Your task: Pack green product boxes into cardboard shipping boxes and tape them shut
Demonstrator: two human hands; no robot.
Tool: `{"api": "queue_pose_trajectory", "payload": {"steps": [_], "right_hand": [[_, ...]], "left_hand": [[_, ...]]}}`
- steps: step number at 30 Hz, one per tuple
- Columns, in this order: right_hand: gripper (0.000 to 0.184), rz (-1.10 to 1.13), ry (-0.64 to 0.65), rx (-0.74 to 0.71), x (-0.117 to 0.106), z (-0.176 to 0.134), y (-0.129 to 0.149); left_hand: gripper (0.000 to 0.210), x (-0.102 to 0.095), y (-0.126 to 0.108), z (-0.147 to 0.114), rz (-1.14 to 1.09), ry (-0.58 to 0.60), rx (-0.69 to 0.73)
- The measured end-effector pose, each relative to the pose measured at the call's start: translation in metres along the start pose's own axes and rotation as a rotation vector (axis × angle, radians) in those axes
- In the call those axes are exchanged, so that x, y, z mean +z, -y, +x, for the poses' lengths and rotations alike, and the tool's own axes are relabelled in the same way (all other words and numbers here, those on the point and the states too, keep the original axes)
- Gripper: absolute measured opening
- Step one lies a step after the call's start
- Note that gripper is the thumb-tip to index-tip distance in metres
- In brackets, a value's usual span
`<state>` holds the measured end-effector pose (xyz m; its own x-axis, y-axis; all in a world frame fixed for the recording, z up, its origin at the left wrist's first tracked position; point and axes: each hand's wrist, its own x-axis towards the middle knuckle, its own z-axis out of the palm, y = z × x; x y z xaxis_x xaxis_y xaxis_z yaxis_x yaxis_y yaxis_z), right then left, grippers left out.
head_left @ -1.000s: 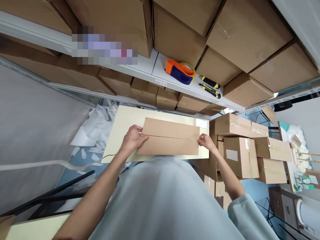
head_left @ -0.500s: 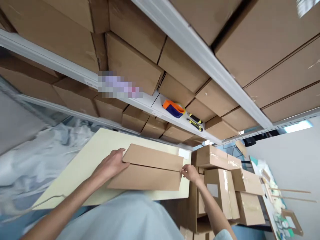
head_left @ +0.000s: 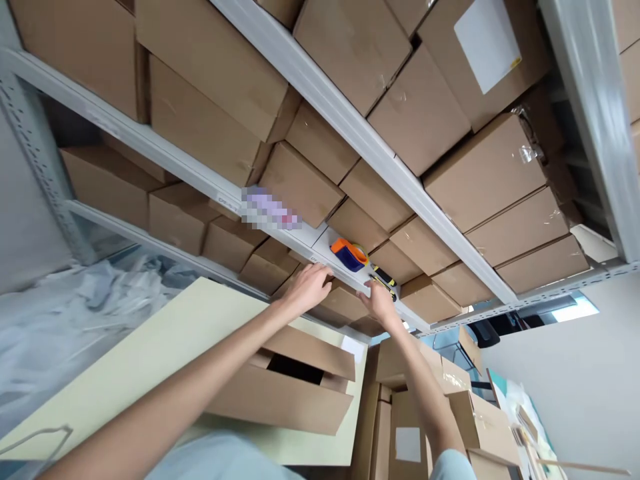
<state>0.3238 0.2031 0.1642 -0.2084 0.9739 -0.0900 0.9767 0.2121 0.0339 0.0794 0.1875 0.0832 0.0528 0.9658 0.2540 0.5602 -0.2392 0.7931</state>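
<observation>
My left hand [head_left: 307, 290] is raised to the front edge of the white shelf [head_left: 340, 267], fingers stretched and holding nothing. My right hand [head_left: 379, 305] is at the same shelf edge, thumb apart from the fingers. It partly covers the lower of two yellow-and-black utility knives; whether it touches the knife I cannot tell. The upper utility knife [head_left: 384, 275] lies just beyond. Left of the knives sits an orange and dark blue tape dispenser [head_left: 350, 255]. Below my arms, a cardboard box [head_left: 285, 400] stands on the pale yellow tabletop [head_left: 175, 333], its top flaps parted over a dark gap.
Cardboard boxes [head_left: 400, 193] fill the metal shelving above and behind. More taped boxes [head_left: 483, 427] are stacked right of the table. Crumpled white plastic sheeting [head_left: 100, 320] lies at left. A pixelated purple patch [head_left: 270, 208] covers something on the shelf.
Both hands have left the cardboard box and moved up to the shelf edge. The box's top flaps, nearly closed before, now stand apart. The view has tilted up.
</observation>
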Motion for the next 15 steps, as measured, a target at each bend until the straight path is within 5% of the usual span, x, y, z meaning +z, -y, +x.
{"api": "queue_pose_trajectory", "payload": {"steps": [7, 15], "right_hand": [[0.035, -0.006, -0.036, 0.015, -0.013, 0.085, 0.048], [0.043, 0.009, 0.048, 0.164, 0.014, 0.117, 0.058]], "left_hand": [[0.032, 0.002, -0.019, 0.023, -0.023, -0.035, -0.020], [0.029, -0.008, -0.014, -0.015, -0.107, -0.075, -0.083]]}}
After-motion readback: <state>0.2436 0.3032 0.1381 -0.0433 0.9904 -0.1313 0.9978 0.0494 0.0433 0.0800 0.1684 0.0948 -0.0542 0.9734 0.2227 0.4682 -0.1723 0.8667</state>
